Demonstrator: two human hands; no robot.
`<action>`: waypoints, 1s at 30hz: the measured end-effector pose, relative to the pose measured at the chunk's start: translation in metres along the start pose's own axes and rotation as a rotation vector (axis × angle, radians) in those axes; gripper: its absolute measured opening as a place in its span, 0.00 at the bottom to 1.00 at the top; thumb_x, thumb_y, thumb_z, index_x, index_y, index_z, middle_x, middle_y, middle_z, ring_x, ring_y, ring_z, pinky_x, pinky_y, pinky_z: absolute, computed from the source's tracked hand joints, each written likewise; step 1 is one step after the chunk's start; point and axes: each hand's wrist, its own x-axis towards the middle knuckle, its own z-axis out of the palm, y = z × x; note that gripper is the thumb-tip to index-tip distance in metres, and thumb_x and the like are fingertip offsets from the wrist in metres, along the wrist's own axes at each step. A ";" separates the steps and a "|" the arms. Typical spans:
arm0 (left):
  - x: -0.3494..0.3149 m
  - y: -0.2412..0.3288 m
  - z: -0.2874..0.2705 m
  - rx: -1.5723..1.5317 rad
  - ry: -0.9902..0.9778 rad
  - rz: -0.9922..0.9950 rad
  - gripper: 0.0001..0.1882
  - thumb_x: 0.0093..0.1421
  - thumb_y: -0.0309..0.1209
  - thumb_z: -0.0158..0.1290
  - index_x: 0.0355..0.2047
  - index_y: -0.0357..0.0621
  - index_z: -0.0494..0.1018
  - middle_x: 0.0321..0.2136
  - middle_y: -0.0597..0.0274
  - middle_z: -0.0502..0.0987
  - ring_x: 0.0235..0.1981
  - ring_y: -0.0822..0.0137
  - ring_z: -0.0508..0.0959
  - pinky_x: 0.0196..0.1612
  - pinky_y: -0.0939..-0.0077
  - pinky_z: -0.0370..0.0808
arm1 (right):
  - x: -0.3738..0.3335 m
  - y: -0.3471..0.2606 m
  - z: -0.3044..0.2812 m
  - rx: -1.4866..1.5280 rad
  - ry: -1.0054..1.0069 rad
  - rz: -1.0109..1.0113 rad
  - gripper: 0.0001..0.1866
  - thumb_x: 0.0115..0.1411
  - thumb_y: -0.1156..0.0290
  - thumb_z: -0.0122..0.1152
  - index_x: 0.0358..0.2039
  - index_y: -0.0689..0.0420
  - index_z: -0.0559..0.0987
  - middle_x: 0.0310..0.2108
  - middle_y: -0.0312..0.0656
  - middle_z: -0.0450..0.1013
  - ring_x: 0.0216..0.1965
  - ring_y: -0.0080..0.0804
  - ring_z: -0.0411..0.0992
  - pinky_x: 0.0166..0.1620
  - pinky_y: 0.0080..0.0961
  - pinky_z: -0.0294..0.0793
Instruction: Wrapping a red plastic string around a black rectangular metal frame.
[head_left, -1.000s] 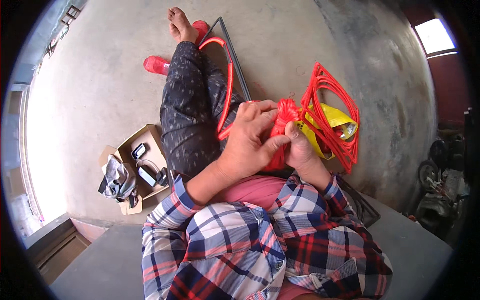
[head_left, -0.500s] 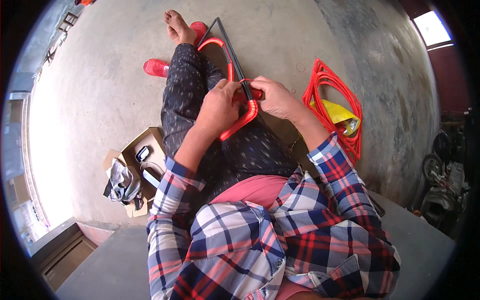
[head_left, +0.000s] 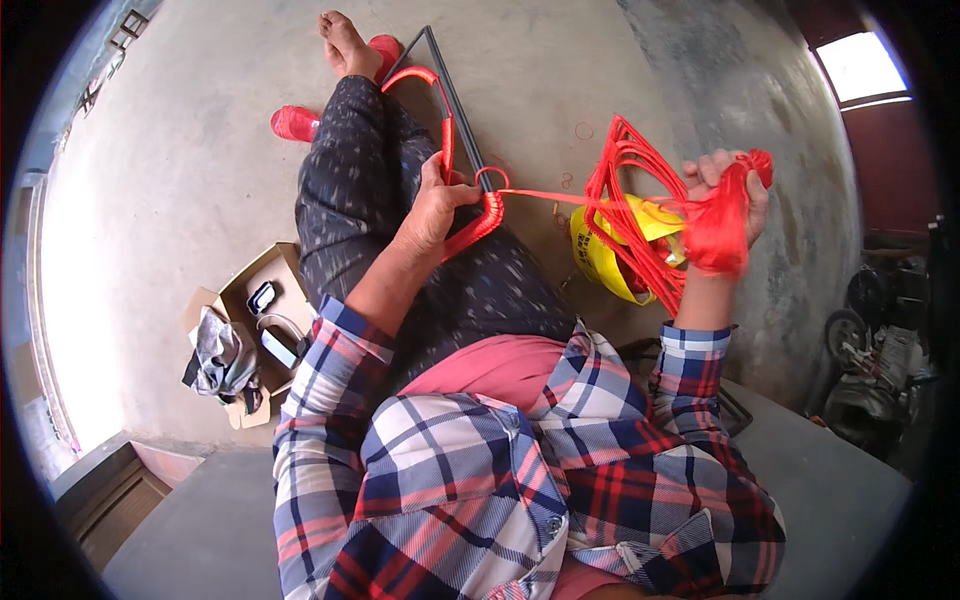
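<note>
A dark metal frame [head_left: 457, 105] lies along my legs, its curved lower part [head_left: 478, 229] wrapped tightly in red strip. My left hand [head_left: 436, 210] is closed on the frame just beside the wrapped bend. Out to the right, my right hand [head_left: 752, 205] is raised and closed around a loose bundle of red plastic strip [head_left: 718, 240]. From that bundle a stretched length of strip [head_left: 560, 196] runs left to the frame. A small red loop [head_left: 492, 174] stands around the bar at the end of the wrapping.
A stack of red-wrapped frames [head_left: 612, 165] stands at right, with a yellow bag [head_left: 595, 262] by it. At left sits an open cardboard box [head_left: 237, 298] with grey cloth [head_left: 222, 352] and a white device. Red slippers [head_left: 294, 123] lie near my bare foot. A motorcycle [head_left: 868, 370] stands far right.
My right hand has swung from the frame out to the right with the red bundle, drawing the strip out straight. My left hand stays at the frame, which has shifted slightly left in view.
</note>
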 end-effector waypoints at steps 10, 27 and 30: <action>-0.027 -0.013 0.007 0.215 -0.023 0.110 0.45 0.47 0.27 0.56 0.66 0.43 0.50 0.44 0.59 0.62 0.49 0.62 0.65 0.58 0.70 0.59 | -0.050 0.136 0.042 -0.960 -0.070 0.459 0.12 0.62 0.66 0.58 0.42 0.58 0.73 0.36 0.35 0.72 0.33 0.20 0.70 0.41 0.21 0.69; -0.007 -0.041 -0.008 0.620 0.185 0.453 0.42 0.45 0.27 0.50 0.64 0.40 0.53 0.58 0.48 0.58 0.58 0.56 0.61 0.61 0.62 0.58 | -0.045 0.089 0.128 -0.577 -0.126 0.573 0.07 0.54 0.76 0.57 0.33 0.58 0.69 0.27 0.32 0.66 0.29 0.16 0.63 0.33 0.17 0.63; -0.048 0.006 0.017 0.983 0.142 0.876 0.42 0.46 0.29 0.53 0.64 0.41 0.54 0.59 0.45 0.59 0.60 0.56 0.60 0.62 0.60 0.57 | -0.037 0.079 0.127 -0.461 -0.265 0.527 0.13 0.51 0.68 0.54 0.36 0.59 0.67 0.26 0.38 0.66 0.29 0.22 0.65 0.35 0.21 0.64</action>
